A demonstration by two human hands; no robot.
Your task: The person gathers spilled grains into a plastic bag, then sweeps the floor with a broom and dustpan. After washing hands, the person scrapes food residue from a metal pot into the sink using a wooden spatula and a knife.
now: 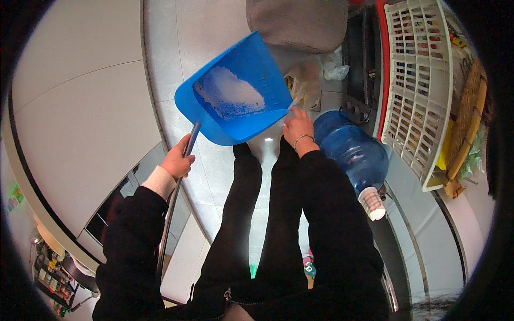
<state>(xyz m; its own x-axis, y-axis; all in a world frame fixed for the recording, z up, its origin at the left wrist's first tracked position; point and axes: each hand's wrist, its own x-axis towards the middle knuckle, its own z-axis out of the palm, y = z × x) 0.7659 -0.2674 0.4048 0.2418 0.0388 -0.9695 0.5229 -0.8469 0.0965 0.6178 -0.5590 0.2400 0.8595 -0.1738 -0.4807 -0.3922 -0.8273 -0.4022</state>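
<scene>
My left hand (176, 157) is wrapped around the grey metal handle (192, 140) of a blue plastic dustpan (237, 130). The pan is tilted above the tiled floor, and a heap of whitish powder or fine grains (233, 90) lies inside it, with dark specks along one edge. Beside the pan's right front corner, my right hand (298, 125) pinches the edge of a translucent plastic bag (303, 86). Brown and yellow contents show through the bag, partly hidden behind the dustpan. Whether my right fingers also touch the pan is hard to tell.
A blue water-cooler bottle (353, 148) lies by my right forearm, with a paper cup (372, 204) over its neck. A white plastic basket (417, 92) stands at the right. A brown-grey cushioned seat (297, 24) is ahead; pale cabinet fronts (88, 112) line the left.
</scene>
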